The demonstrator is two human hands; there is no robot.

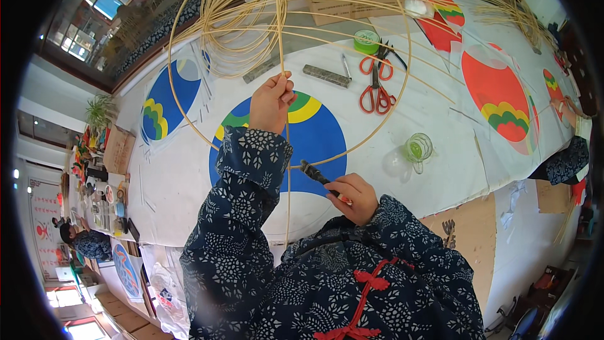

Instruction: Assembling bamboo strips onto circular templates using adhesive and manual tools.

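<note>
My left hand (274, 102) is closed in a pinch on an upright bamboo strip (280, 31), which crosses a large bent bamboo hoop (402, 82). In my right hand (356, 198) is a short dark tool with a ragged grey tip (313, 172); its exact kind is unclear. That tip lies close to the hoop's lower edge, near the crossing with the upright strip; whether they touch, I cannot tell. Under the frame, partly covered by my left sleeve, lies a round blue sheet (319, 141) with yellow and green wavy bands.
Beyond the frame lie two red-handled scissors (376, 97), a green tape roll (366, 41), a grey bar (326, 75) and coiled bamboo strips (229, 25). A glass mug (418, 148) stands to the right. Red patterned sheets (494, 88) lie near a co-worker's hand (566, 113).
</note>
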